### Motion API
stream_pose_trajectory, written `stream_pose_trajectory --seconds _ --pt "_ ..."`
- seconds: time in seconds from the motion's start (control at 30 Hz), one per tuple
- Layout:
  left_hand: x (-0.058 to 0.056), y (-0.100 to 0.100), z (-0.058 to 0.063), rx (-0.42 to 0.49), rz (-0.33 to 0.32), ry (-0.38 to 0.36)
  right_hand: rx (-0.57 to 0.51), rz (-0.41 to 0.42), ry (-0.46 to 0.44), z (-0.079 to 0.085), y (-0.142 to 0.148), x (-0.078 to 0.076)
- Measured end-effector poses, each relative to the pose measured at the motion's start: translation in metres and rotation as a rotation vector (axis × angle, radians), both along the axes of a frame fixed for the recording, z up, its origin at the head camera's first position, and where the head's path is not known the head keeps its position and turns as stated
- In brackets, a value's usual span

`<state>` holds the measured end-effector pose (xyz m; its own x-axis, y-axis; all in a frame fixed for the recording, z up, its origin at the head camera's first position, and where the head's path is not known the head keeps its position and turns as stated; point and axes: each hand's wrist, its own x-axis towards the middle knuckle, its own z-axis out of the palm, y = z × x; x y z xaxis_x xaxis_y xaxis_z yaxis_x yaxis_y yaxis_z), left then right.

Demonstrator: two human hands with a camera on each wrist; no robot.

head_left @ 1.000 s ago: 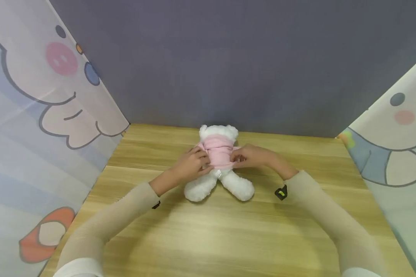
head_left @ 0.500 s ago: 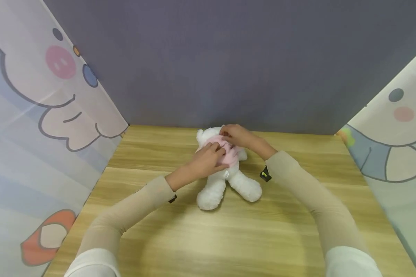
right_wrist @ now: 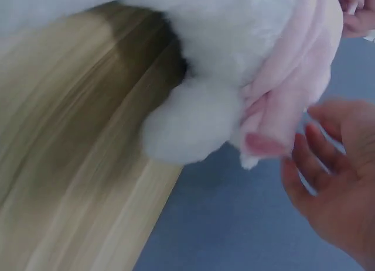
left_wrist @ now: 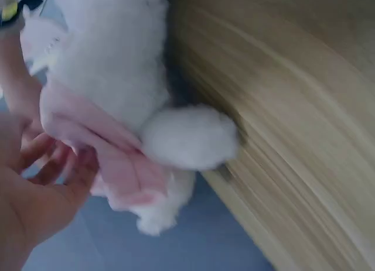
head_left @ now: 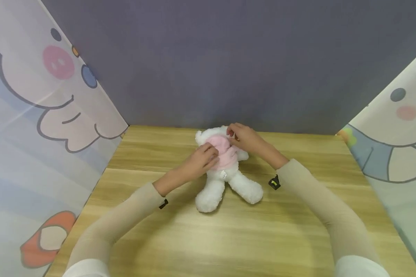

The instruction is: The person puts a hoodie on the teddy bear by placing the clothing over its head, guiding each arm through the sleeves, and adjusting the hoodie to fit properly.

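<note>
A white plush bear (head_left: pixel 211 194) with a pink top (head_left: pixel 225 154) lies on the table, a small tag (head_left: pixel 223 175) showing between its legs. Curved fingers of my left hand (head_left: pixel 199 161) touch the pink cloth at the bear's left edge; the left wrist view shows no clear pinch. My right hand (head_left: pixel 247 138) is by the bear's upper right, partly covering its head. In the right wrist view, its loosely bent fingers are beside a tube of pink cloth (right_wrist: pixel 266 145), like a sleeve. A white plush arm (right_wrist: pixel 187 127) is outside that tube.
The wooden table (head_left: pixel 208 238) ends at a dark grey back wall (head_left: pixel 211 65) close behind the bear's head. Cartoon-printed sheets (head_left: pixel 17 154) stand along both sides.
Both hands shifted from the lower sides of the pink top up toward its shoulders, then drew slightly apart. The bear turned a little, its legs moving right, and its right arm came into view.
</note>
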<state>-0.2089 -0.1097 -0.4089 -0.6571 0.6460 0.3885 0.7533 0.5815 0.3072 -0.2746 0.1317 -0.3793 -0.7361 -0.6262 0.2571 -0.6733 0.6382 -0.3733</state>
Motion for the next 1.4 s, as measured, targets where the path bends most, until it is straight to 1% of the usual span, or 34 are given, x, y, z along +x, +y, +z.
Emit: stream_pose_trajectory --seconds 0.07,0.1,0.13,0.17,0.23,0.3,0.37,0.4,0.47,0.57,0.63,0.7,0.77,0.83,0.87,0.9,1.03,1.07,1.13,1.2,1.3,1.37,1.4 --pt "-0.010 -0.008 0.003 0.141 0.057 -0.076 0.025 0.049 -0.003 -0.002 0.009 0.006" --pt "-0.017 -0.011 0.004 0.185 0.084 -0.123 0.033 0.077 -0.009 -0.005 0.013 0.007" --pt "-0.023 -0.014 0.005 0.207 0.109 -0.174 0.037 0.101 -0.013 -0.007 0.016 0.009" --pt "-0.029 -0.016 0.005 0.196 0.133 -0.218 0.040 0.115 0.000 -0.011 0.019 0.011" --pt "-0.039 -0.019 0.005 0.124 0.155 -0.286 0.030 0.132 0.081 -0.016 0.020 0.016" --pt "-0.041 -0.020 0.003 0.055 0.161 -0.351 0.015 0.146 0.179 -0.020 0.016 0.025" --pt "-0.041 -0.019 0.002 0.029 0.156 -0.364 0.036 0.156 0.265 -0.019 0.009 0.040" --pt "-0.041 -0.018 0.001 0.030 0.154 -0.361 0.054 0.161 0.284 -0.017 0.005 0.048" --pt "-0.044 -0.017 0.001 0.043 0.149 -0.374 0.109 0.154 0.264 -0.015 -0.004 0.061" --pt "-0.048 -0.014 0.002 0.059 0.116 -0.390 0.216 0.091 0.230 -0.015 -0.013 0.075" --pt "-0.053 -0.011 0.004 0.059 0.091 -0.376 0.303 0.055 0.255 -0.016 -0.017 0.080" --pt "-0.058 -0.011 0.008 0.039 0.094 -0.324 0.375 0.052 0.318 -0.018 -0.019 0.081" --pt "-0.064 -0.013 0.011 0.030 0.104 -0.286 0.414 0.069 0.383 -0.020 -0.021 0.081" --pt "-0.068 -0.017 0.013 0.032 0.113 -0.268 0.413 0.084 0.410 -0.023 -0.023 0.080" --pt "-0.069 -0.021 0.013 0.020 0.111 -0.272 0.400 0.087 0.411 -0.024 -0.023 0.079" --pt "-0.069 -0.024 0.012 0.017 0.102 -0.296 0.382 0.088 0.399 -0.026 -0.022 0.079" --pt "-0.063 -0.038 0.004 -0.002 0.055 -0.467 0.272 0.094 0.306 -0.032 -0.017 0.077" --pt "-0.060 -0.041 0.001 -0.010 0.054 -0.504 0.243 0.098 0.290 -0.034 -0.015 0.076" --pt "-0.056 -0.046 -0.005 -0.020 0.036 -0.543 0.194 0.101 0.263 -0.035 -0.012 0.075" --pt "-0.054 -0.048 -0.010 -0.042 0.002 -0.526 0.161 0.100 0.245 -0.037 -0.011 0.074" --pt "-0.053 -0.052 -0.012 -0.052 -0.044 -0.484 0.144 0.086 0.211 -0.036 -0.010 0.073" --pt "-0.053 -0.055 -0.011 -0.036 -0.035 -0.467 0.121 0.074 0.180 -0.035 -0.010 0.073" --pt "-0.054 -0.057 -0.010 -0.029 -0.017 -0.461 0.112 0.067 0.166 -0.035 -0.011 0.073"
